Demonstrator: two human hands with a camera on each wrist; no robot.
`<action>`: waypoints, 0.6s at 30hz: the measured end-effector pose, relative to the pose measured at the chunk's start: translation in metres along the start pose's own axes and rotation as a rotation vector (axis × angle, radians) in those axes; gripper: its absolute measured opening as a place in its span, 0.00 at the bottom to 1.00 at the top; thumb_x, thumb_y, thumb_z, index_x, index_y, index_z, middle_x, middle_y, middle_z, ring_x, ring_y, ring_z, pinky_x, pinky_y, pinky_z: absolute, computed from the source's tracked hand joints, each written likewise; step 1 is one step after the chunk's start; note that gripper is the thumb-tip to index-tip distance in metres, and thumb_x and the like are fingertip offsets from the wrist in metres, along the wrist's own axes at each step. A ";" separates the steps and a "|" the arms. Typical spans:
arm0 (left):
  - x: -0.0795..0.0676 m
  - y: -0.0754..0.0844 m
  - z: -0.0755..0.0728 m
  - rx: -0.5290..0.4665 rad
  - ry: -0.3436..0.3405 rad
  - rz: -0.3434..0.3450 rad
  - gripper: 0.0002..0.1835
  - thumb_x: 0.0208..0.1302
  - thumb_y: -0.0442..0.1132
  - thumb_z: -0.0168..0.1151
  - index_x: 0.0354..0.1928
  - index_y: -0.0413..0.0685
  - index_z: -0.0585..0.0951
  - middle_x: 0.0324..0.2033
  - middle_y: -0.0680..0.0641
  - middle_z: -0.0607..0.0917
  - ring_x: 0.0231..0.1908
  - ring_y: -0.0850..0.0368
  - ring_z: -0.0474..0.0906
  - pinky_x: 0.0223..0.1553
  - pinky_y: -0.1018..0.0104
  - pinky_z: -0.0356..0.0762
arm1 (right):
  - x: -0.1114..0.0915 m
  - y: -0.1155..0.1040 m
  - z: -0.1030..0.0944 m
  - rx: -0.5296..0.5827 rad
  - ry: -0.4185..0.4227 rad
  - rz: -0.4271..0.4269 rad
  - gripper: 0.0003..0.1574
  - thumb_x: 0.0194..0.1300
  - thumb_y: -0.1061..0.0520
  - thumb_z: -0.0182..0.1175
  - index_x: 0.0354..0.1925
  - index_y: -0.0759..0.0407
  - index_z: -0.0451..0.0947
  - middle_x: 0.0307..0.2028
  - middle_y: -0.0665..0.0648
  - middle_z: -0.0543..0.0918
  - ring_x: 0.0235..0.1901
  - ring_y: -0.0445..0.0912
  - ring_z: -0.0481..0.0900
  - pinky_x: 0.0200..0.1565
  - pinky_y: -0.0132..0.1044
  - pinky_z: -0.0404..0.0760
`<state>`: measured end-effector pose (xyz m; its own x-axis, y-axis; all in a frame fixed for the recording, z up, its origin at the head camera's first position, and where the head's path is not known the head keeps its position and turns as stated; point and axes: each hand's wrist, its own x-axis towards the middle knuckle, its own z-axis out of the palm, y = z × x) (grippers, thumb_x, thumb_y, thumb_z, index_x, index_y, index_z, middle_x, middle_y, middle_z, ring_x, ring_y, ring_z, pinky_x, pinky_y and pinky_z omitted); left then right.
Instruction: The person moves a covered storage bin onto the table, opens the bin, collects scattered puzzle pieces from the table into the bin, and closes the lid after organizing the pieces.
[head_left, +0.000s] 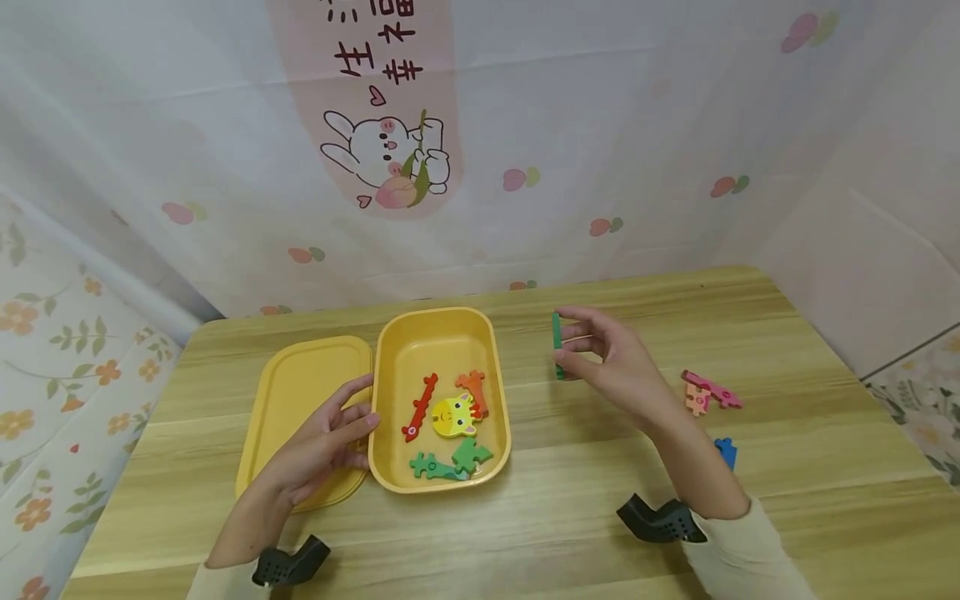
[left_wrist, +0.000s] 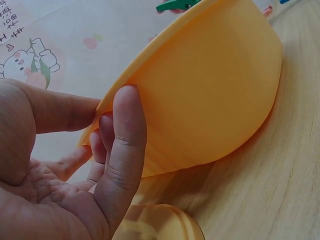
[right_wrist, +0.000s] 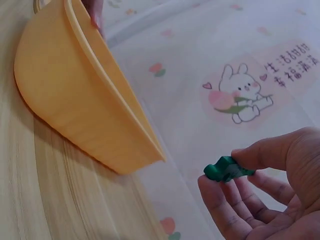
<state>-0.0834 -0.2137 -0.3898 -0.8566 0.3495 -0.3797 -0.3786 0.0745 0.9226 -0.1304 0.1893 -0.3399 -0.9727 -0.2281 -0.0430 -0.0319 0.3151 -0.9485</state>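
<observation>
My left hand (head_left: 324, 440) holds the left rim of a yellow plastic box (head_left: 381, 467), with fingertips against its outer wall in the left wrist view. Inside the box lie a yellow giraffe-head piece (head_left: 452, 417), a red puzzle piece (head_left: 420, 408), an orange piece (head_left: 473, 388) and green pieces (head_left: 471, 455). To the right of the box, my right hand (head_left: 618, 362) pinches a green puzzle piece (right_wrist: 225, 168) between thumb and fingers, raised above the table. Seen from the head, that piece shows only its narrow edge.
A yellow lid (head_left: 300, 392) lies flat left of the box, partly under my left hand. Pink puzzle pieces (head_left: 722, 395) and a blue piece (head_left: 726, 452) rest on the wooden table (head_left: 525, 542) beyond my right forearm. A printed cloth (head_left: 570, 125) hangs behind.
</observation>
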 end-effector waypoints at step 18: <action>0.000 0.000 -0.001 -0.010 -0.008 0.008 0.41 0.80 0.40 0.58 0.85 0.53 0.47 0.44 0.54 0.77 0.43 0.62 0.84 0.38 0.66 0.90 | 0.002 -0.010 0.025 0.095 -0.002 -0.014 0.38 0.72 0.65 0.66 0.76 0.55 0.69 0.58 0.63 0.76 0.51 0.44 0.83 0.47 0.42 0.92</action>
<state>-0.0840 -0.2145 -0.3901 -0.8564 0.3579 -0.3721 -0.3757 0.0624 0.9246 -0.1267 0.1632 -0.3386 -0.9718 -0.2340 -0.0301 -0.0236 0.2234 -0.9744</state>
